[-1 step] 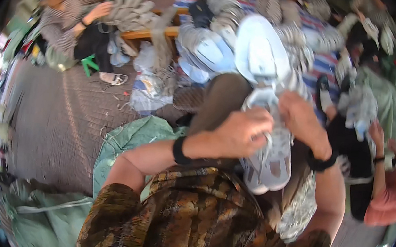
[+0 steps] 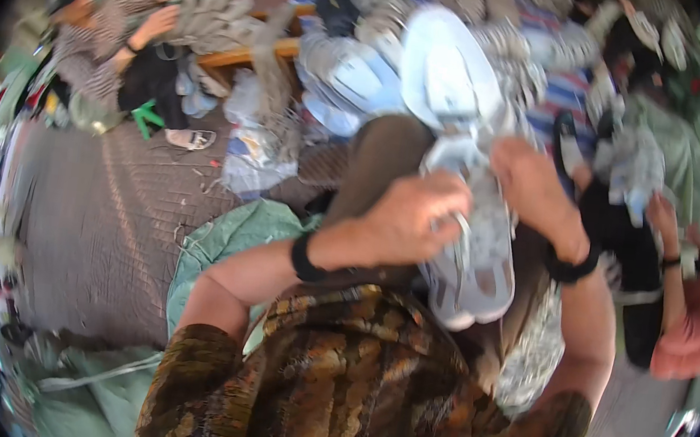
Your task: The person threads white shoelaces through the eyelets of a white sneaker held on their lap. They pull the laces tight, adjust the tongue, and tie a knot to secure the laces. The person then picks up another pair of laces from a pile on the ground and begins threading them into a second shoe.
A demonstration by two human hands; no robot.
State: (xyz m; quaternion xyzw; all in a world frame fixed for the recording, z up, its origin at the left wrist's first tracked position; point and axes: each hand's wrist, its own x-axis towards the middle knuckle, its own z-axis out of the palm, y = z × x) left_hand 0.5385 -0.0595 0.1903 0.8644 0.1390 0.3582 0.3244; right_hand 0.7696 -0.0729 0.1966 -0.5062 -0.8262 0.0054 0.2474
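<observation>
A pair of pale grey-white shoes (image 2: 486, 296), set side by side with their toes toward me, rests on my lap between my thighs. My left hand (image 2: 421, 216) is closed over the left side of the shoes, and a white shoelace (image 2: 461, 247) hangs in a loop from its fingers. My right hand (image 2: 536, 192) is bent and closed at the shoes' right upper edge; what its fingertips grip is hidden and blurred. Just beyond the hands stands a light blue-white shoe piece (image 2: 449, 67), stacked close against the shoes' opening.
Bundles of pale blue shoe parts (image 2: 361, 82) lie ahead, by a wooden stool (image 2: 247, 58). A green sack (image 2: 231, 235) is beside my left leg. One person (image 2: 98, 43) sits at far left, another (image 2: 692, 322) at right. Brown quilted matting (image 2: 99, 224) covers the floor.
The whole view has shifted slightly, so things sit a little farther left and up. Both hands keep nearly the same place on the shoes; the lace loop by my left hand shows more clearly.
</observation>
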